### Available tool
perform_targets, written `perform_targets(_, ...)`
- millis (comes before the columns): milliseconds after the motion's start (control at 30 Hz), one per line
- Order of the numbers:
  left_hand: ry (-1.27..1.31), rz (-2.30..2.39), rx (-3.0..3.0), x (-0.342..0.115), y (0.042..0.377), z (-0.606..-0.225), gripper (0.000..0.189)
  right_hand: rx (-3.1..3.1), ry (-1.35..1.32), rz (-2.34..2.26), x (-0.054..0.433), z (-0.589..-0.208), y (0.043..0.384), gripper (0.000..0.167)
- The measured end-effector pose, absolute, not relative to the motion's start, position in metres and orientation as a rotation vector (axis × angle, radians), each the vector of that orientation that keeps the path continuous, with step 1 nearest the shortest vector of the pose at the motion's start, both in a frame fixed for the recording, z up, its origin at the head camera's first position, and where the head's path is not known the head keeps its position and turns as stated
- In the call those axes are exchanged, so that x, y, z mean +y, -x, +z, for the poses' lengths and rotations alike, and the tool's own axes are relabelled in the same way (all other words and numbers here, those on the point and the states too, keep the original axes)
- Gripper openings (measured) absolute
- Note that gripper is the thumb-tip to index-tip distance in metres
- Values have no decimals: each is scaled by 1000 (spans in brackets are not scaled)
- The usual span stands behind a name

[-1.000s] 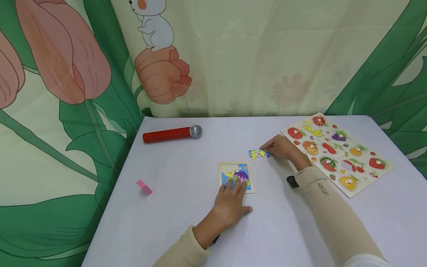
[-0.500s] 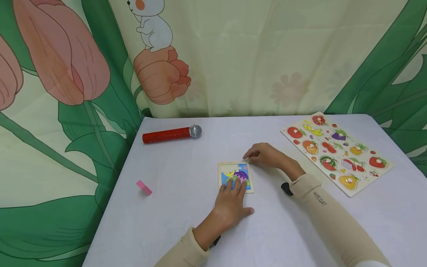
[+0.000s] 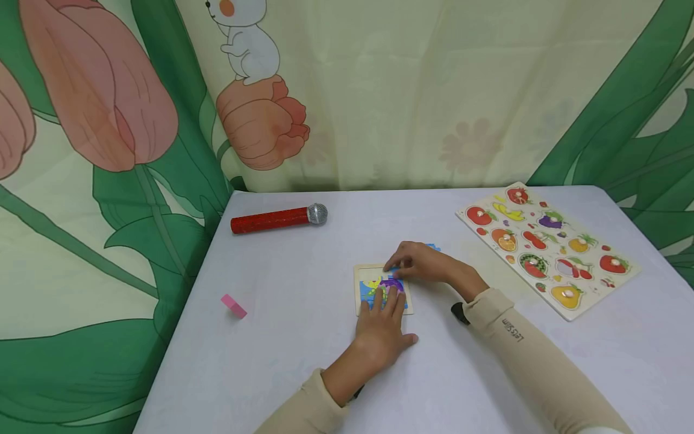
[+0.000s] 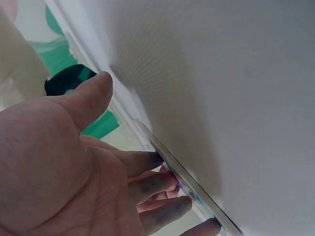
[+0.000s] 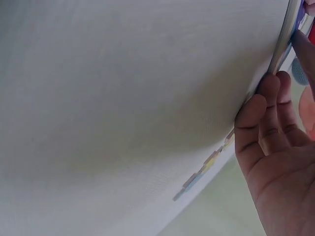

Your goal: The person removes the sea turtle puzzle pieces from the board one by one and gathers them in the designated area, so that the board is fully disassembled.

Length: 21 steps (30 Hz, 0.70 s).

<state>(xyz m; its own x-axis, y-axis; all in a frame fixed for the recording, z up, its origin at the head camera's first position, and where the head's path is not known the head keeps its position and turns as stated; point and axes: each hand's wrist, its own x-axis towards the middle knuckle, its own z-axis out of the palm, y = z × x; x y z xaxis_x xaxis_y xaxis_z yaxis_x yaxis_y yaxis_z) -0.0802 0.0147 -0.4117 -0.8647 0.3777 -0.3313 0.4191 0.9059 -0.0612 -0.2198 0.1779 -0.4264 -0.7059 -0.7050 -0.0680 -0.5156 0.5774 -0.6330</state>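
A small jigsaw puzzle (image 3: 357,289) in a pale wooden frame lies flat on the table, showing a yellow and purple picture on blue. My left hand (image 3: 378,337) rests on its lower part with fingers spread and straight, and the left wrist view shows those fingertips on the picture side. At the upper right corner, my right hand (image 3: 428,263) has curled fingers pinching a blue puzzle piece (image 3: 396,273), mostly hidden by the fingers. Loose puzzle pieces (image 5: 202,172) lie on the table beyond the right hand; only a blue edge shows in the head view.
A red microphone (image 3: 276,219) lies at the back left. Left of the puzzle is a pink block (image 3: 234,306). A fruit peg board (image 3: 547,250) lies at the right. A patterned curtain (image 3: 401,96) hangs behind the white table (image 3: 303,361).
My right hand has left the loose pieces, moved left to the puzzle frame's upper right corner and then onto the piece there. My left hand has stayed on the puzzle, shifting slightly.
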Motion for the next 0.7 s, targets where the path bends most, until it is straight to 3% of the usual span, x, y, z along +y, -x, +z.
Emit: perform_targets(700, -608, -249, 2742, 15, 80, -411, 84, 2502, 1087, -823, 172, -418, 213, 13)
